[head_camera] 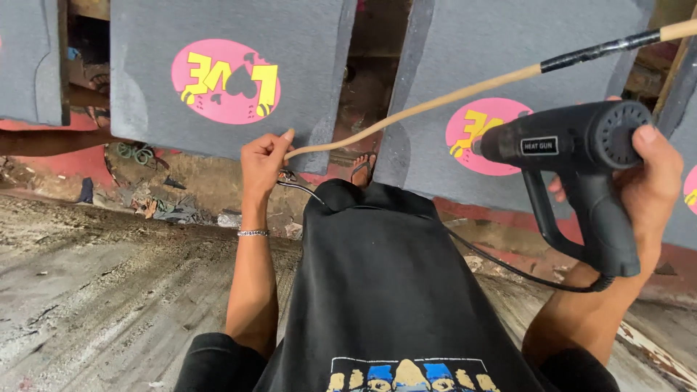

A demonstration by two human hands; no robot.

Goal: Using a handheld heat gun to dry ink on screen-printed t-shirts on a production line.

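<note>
head view: left hand [263,161] pinches the end of a long tan bent cane rod [435,103]; right hand [642,181] clenches a black pistol-shaped heat gun [573,156].
nozzle points at the rod's middle, before grey felt panels with pink oval prints [225,80]. risk, i judge: lingering heat could scorch rod or panel; the black cord [501,265] may snag.

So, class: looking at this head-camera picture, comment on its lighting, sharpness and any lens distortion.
Head view: soft, even daylight, no glare or hard shadows; the heat gun in the right hand and the tan rod pinched by the left hand look sharp; the wide lens stretches the edges and makes the rod look bowed; the gap between the grey panels is dark.
</note>
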